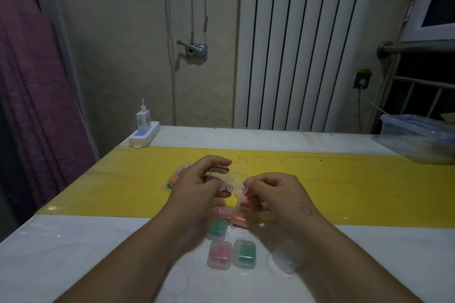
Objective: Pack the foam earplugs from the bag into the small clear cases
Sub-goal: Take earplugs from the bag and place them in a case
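Now the left hand grips the clear case spread open sideways; the right hand pinches a pink earplug.

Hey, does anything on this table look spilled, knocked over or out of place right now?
Nothing looks spilled or damaged. The filled cases lie closed in a loose cluster; one empty clear case lies apart to their right, slightly askew. The left hand holds an open case while the right hand pinches a pink earplug.
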Demonstrator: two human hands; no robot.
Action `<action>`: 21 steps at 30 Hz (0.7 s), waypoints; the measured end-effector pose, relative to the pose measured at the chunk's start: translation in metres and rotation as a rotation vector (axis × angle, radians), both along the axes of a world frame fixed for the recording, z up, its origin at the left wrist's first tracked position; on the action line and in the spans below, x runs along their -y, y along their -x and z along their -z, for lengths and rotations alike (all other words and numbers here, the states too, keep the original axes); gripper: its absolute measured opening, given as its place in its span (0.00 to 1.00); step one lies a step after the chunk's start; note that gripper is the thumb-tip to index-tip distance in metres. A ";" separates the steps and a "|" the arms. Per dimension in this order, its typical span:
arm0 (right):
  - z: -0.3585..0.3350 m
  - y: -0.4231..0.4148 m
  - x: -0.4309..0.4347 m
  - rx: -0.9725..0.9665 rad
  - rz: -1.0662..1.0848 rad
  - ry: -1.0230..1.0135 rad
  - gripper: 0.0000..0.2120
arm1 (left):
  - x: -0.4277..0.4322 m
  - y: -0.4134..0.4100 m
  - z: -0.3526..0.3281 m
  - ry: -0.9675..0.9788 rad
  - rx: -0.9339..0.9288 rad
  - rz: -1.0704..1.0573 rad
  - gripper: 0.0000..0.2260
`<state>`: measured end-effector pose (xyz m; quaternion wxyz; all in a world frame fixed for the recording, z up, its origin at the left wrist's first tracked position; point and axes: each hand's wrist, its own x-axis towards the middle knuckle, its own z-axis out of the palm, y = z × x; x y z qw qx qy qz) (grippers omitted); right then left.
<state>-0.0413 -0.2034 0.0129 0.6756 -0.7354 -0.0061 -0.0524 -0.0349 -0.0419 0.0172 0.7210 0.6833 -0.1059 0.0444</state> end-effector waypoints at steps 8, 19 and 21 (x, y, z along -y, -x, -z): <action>-0.001 -0.002 0.005 0.026 0.044 -0.088 0.05 | 0.004 0.010 -0.002 -0.239 0.093 -0.037 0.18; -0.004 0.007 -0.005 0.292 0.043 0.083 0.10 | 0.007 0.005 -0.001 -0.297 0.049 -0.036 0.17; 0.001 0.005 -0.009 0.263 0.063 0.099 0.11 | 0.006 0.004 -0.001 -0.299 0.039 -0.039 0.17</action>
